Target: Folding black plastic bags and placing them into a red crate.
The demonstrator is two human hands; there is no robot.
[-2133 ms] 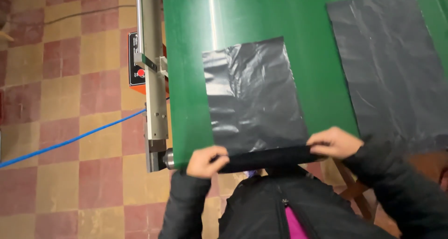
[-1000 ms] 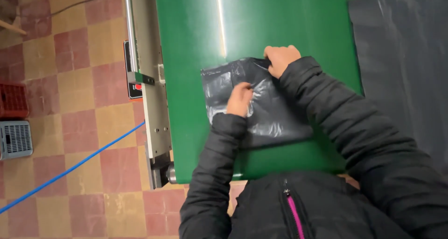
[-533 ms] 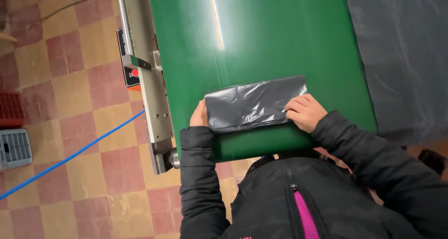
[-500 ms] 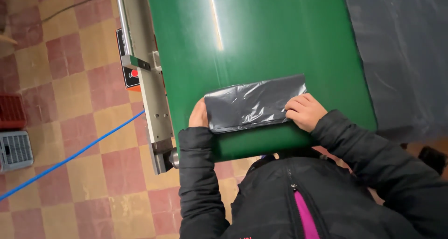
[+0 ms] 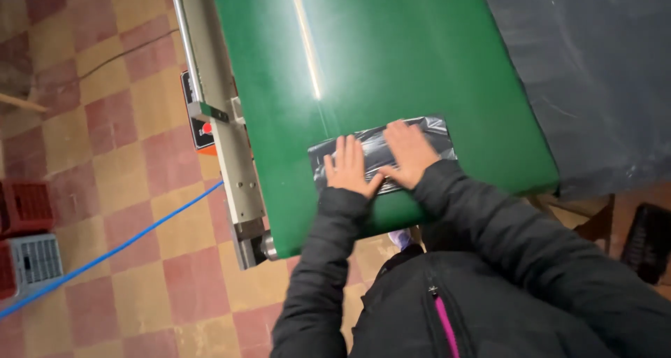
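Both hands, left hand (image 5: 347,168) and right hand (image 5: 407,152), now press flat, fingers spread, gripping nothing, at frame centre. The black plastic bag (image 5: 381,150) has shrunk from a long strip to a compact fold on the green belt (image 5: 363,57).

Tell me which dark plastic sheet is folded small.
The dark grey plastic bag under both hands on the green belt; the other dark plastic sheet, right of the belt, lies spread flat.

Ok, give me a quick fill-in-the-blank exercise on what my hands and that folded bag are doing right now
1. Both hands, left hand and right hand, press flat on the folded ____ plastic bag.
2. The bag lies on a ____ belt surface.
3. A ____ cable crosses the checkered tile floor.

Missing words: black; green; blue
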